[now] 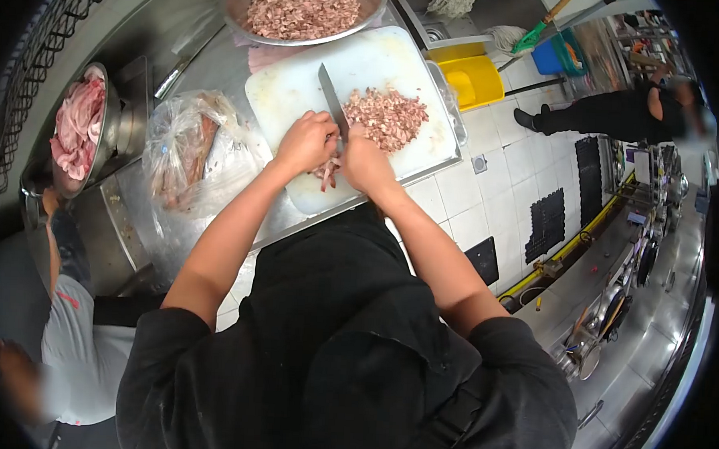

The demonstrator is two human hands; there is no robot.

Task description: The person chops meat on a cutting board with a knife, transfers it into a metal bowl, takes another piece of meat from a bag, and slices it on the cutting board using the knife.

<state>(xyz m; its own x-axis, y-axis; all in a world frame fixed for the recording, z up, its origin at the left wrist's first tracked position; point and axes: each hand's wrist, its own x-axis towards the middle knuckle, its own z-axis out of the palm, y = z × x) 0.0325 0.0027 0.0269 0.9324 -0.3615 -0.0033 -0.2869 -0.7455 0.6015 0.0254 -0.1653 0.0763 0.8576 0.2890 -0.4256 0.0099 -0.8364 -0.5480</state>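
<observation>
On the white cutting board (281,93) lies a pile of chopped meat (388,120). My right hand (365,162) is closed round the handle end of a knife (330,91), whose blade points toward the far side of the board. Just left of the blade, my left hand (306,144) has its fingers curled down over meat strips (326,173) near the board's front edge. The strips show partly below my fingers, between both hands. Beyond the board stands a metal bowl (255,34) full of chopped meat (305,7).
A plastic bag of meat (188,149) lies left of the board. Farther left is a bowl of raw meat pieces (79,124). A person in a grey shirt (89,349) is at lower left, another in black (601,112) at upper right. A yellow bucket (472,78) stands beyond the counter.
</observation>
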